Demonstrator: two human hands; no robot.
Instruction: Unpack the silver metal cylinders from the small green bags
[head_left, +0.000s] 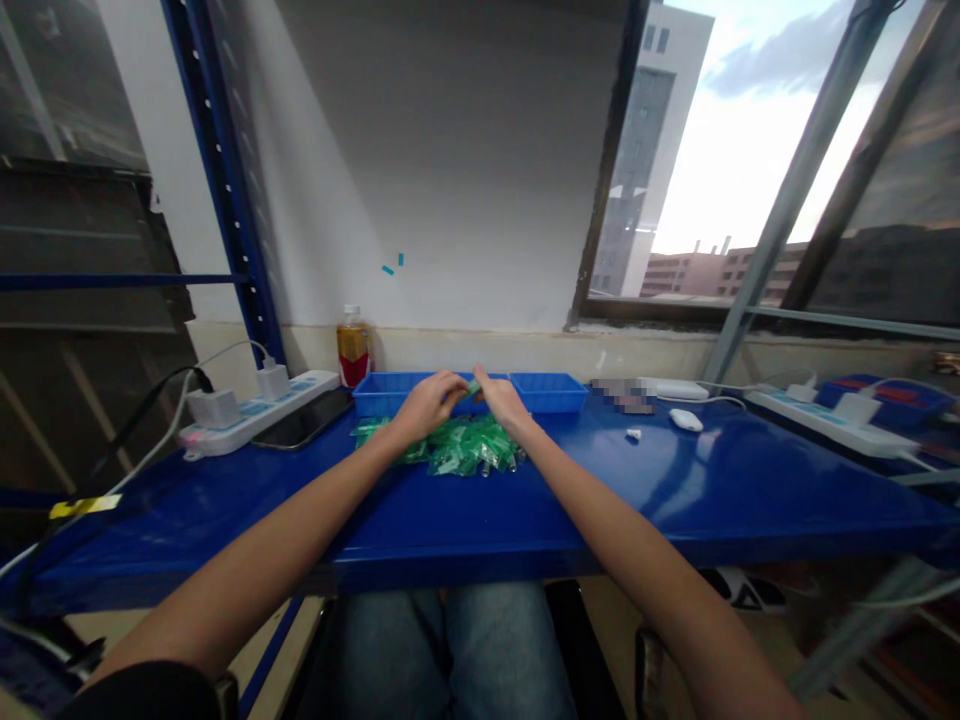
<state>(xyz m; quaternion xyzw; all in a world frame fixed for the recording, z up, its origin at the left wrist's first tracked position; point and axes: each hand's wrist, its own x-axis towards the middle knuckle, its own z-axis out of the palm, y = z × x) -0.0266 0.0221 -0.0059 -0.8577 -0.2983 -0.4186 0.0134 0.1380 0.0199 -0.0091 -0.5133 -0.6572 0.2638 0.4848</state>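
Note:
Both hands meet over the front of the blue trays. My left hand has its fingers closed in a pinch on a small green plastic packet. The fingers of my right hand close on the same packet from the other side; they partly hide it. Right below the hands lies a heap of green plastic packets, with small shiny metallic pieces showing at its front and right edge. Behind the heap stand a blue tray and a second blue tray, side by side.
On the blue table, a phone and a power strip lie at left. A drink bottle stands behind. To the right are a white earbud case, an earbud and another power strip with cables.

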